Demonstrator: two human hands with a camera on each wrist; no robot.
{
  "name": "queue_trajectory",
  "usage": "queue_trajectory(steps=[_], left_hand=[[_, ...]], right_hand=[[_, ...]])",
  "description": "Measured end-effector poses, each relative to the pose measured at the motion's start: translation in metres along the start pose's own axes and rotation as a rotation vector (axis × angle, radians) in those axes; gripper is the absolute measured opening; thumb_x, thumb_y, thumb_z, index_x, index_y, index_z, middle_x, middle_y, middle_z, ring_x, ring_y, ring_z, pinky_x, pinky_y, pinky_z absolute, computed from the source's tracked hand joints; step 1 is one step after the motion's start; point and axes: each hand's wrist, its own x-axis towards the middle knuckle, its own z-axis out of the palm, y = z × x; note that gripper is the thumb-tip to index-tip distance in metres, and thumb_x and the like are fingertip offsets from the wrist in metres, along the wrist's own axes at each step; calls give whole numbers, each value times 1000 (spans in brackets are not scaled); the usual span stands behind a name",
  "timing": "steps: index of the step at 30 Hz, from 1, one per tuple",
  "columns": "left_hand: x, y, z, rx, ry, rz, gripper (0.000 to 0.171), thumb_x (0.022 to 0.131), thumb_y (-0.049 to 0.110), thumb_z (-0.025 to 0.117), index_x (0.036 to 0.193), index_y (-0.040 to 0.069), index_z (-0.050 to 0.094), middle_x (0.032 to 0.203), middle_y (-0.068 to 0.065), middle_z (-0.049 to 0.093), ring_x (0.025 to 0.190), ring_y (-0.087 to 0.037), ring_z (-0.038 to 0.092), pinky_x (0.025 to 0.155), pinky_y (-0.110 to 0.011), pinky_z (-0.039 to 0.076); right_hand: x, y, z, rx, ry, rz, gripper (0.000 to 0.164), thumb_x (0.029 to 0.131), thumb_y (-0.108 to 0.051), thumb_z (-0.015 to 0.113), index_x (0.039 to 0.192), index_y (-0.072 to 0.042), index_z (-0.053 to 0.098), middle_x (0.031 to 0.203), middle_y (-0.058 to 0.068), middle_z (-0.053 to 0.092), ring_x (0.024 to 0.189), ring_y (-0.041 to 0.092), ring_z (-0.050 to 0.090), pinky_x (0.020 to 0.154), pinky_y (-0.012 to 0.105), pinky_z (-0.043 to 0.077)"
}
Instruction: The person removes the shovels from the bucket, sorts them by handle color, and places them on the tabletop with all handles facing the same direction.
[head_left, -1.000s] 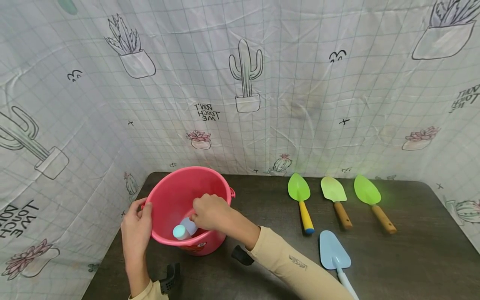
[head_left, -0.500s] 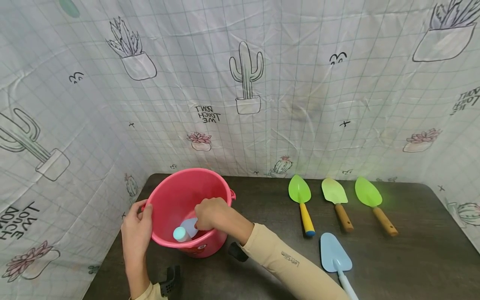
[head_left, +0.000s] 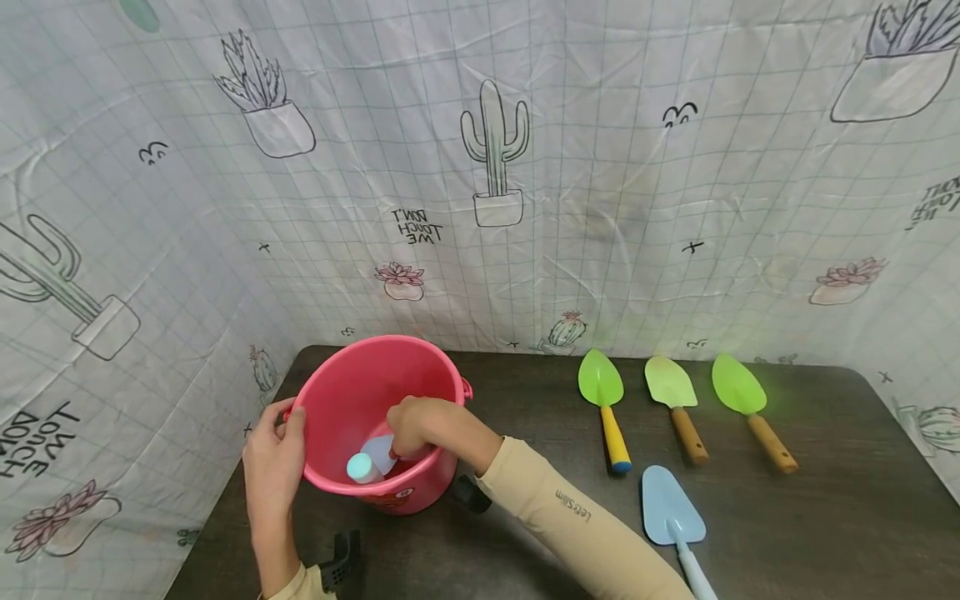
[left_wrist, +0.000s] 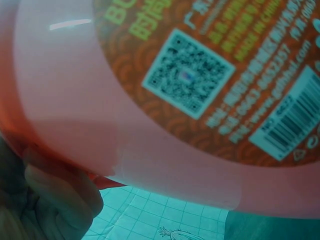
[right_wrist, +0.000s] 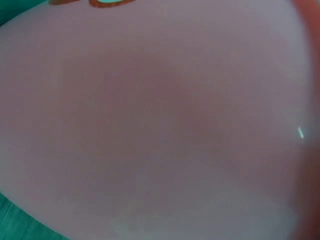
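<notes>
A pink bucket point(head_left: 375, 367) stands tilted at the left of the dark table. My left hand point(head_left: 273, 458) grips its left rim; the left wrist view has the curled fingers point(left_wrist: 65, 190) right under that rim. My right hand point(head_left: 423, 427) reaches over the near right rim into the bucket, with fingers bent down. Beside those fingers lies a pale lavender piece point(head_left: 379, 452), and next to it a small round mint-topped thing point(head_left: 363, 467). I cannot tell whether the right fingers hold the lavender piece, as their tips are hidden. Only the bucket's outer wall point(right_wrist: 150, 125) fills the right wrist view.
Right of the bucket lie a green trowel with a yellow handle point(head_left: 602, 392), a pale green trowel point(head_left: 670, 383), a green trowel with a wooden handle point(head_left: 738, 385) and a light blue trowel point(head_left: 671, 507). A patterned cloth point(head_left: 585, 183) hangs behind the table point(head_left: 825, 517).
My right hand has sunk slightly lower inside the bucket, and its forearm has shifted a little left. The left hand keeps its grip on the rim.
</notes>
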Motion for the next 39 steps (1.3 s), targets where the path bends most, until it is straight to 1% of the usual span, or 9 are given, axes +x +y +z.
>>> queue_trajectory(steps=[3,8,15,21,24,29,33,35,39], left_hand=[[0,0,0,-7,-4,-5,49,110,28,46,144,-6,51,121,-34,66,98,-44,70,67,-30,57],[0,0,0,-11,-5,-3,49,110,28,46,144,-6,51,121,-34,67,96,-44,70,61,-19,50],[-3,-2,0,-7,3,6,48,110,28,45,143,-6,52,120,-34,67,96,-44,71,59,-17,47],[-4,-3,0,1,3,2,49,110,29,45,144,-5,52,122,-33,67,99,-44,70,63,-22,51],[-4,-3,1,-2,6,4,49,110,29,45,144,-5,52,122,-33,67,101,-45,69,67,-28,55],[-5,-3,1,-9,11,5,48,110,28,45,144,-5,52,123,-33,66,103,-46,70,74,-41,60],[-5,-3,1,-14,13,6,47,110,27,44,144,-5,52,124,-33,67,104,-46,70,77,-46,60],[-5,-3,1,-17,15,7,47,110,27,45,143,-5,53,123,-32,67,103,-46,70,77,-46,60],[-5,-3,1,-15,20,6,46,110,26,45,143,-5,53,123,-32,67,103,-46,70,79,-49,60]], right_hand=[[2,2,-1,14,-12,-7,18,88,-13,78,90,-9,61,74,4,59,59,13,54,58,23,47],[5,3,-2,-5,-46,-35,19,85,-10,77,87,-9,58,73,3,55,60,12,52,59,22,46],[7,8,-3,42,-70,-141,19,84,-8,74,82,-9,55,68,1,53,59,11,49,59,21,45],[8,15,-4,177,-30,-260,21,81,-7,78,72,-8,59,60,0,52,54,11,47,57,20,46],[7,18,-5,280,-4,-283,29,83,-8,77,62,-8,57,53,-1,48,50,11,46,54,20,45],[8,20,-5,471,10,-275,40,87,-5,72,53,-10,52,49,-2,45,46,13,47,50,20,44],[7,20,-5,597,15,-256,37,87,-3,72,54,-7,55,51,1,49,47,14,53,52,20,49],[7,21,-5,641,23,-243,32,85,-2,72,57,-6,58,53,3,54,49,16,58,53,22,53],[7,23,-6,665,21,-251,31,87,-2,70,59,-6,58,55,3,56,51,16,60,56,23,54]])
